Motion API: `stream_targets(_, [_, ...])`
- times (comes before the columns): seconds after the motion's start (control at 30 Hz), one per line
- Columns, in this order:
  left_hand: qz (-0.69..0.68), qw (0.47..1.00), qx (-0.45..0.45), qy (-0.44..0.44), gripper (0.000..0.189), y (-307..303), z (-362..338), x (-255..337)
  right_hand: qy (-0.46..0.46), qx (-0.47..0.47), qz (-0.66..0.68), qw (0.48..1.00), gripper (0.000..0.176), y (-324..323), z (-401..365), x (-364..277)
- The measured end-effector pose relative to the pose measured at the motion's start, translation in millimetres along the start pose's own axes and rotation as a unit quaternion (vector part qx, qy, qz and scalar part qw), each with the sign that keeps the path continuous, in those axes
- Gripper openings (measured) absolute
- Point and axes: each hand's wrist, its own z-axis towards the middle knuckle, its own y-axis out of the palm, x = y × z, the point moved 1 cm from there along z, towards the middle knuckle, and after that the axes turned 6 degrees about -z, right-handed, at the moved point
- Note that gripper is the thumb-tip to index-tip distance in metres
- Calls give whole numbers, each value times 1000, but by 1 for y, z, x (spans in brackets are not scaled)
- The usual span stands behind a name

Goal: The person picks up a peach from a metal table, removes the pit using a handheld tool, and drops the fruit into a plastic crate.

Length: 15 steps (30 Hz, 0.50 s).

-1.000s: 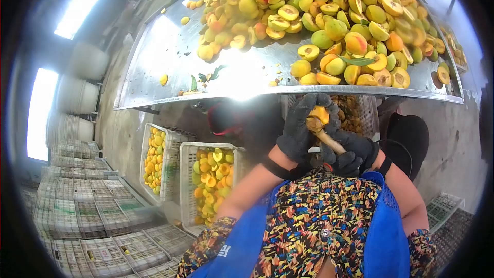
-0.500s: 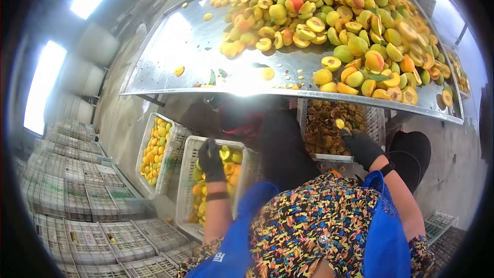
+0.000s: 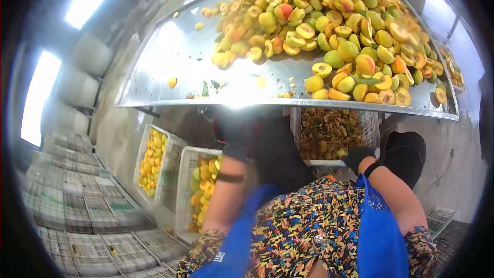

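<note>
My left hand (image 3: pixel 237 138), in a dark glove, is smeared by motion in front of the dark trousers, just below the table's front edge. Its fingers cannot be made out. My right hand (image 3: pixel 358 158), gloved too, is at the near edge of a white crate (image 3: pixel 378 136) of brownish pits and scraps (image 3: pixel 329 128). A small yellowish peach half (image 3: pixel 342 152) shows at its closed fingertips. Above both hands, a large pile of halved peaches (image 3: pixel 309 25) covers much of the metal table (image 3: pixel 170 67).
Two white crates of peach halves stand on the floor at left, one farther (image 3: pixel 138 167) and one nearer (image 3: pixel 181 195). Stacked crates (image 3: pixel 77 201) fill the lower left. The table's raised metal rim (image 3: pixel 288 104) runs across in front of me.
My left hand has left the nearer peach crate, moving up and right towards the table. My right hand has drawn down and slightly back over the scrap crate's near edge.
</note>
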Motion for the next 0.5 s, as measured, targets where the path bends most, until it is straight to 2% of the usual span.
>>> stream_targets(0.03, [28,995,-93,-3,32,18,34,36,-10,-16,-24,1000,46,4,1,-1])
stream_targets(0.1, [20,980,-139,138,35,71,78,63,-30,-57,-81,995,42,8,3,1])
stream_targets(0.13, [-30,989,-137,57,37,87,81,88,-18,-12,-33,999,40,-8,-2,-2])
stream_targets(0.17, [72,983,-166,33,42,108,97,86,-11,34,16,999,38,-23,-7,-4])
stream_targets(0.23, [183,937,-280,-95,56,127,105,123,22,80,81,993,38,-60,-18,-8])
stream_targets(0.3, [225,930,-284,62,52,158,121,63,29,126,160,979,40,-72,-22,-2])
stream_targets(0.33, [153,943,-282,91,50,159,122,58,29,150,197,968,41,-78,-24,1])
stream_targets(0.37, [83,948,-283,121,49,159,122,53,-15,178,255,950,41,-88,-28,3])
stream_targets(0.43, [-208,940,-264,51,47,119,94,93,-89,218,355,905,41,-114,-37,2])
stream_targets(0.5, [-438,867,-229,-59,45,94,65,122,-127,231,419,869,42,-144,-45,-5])
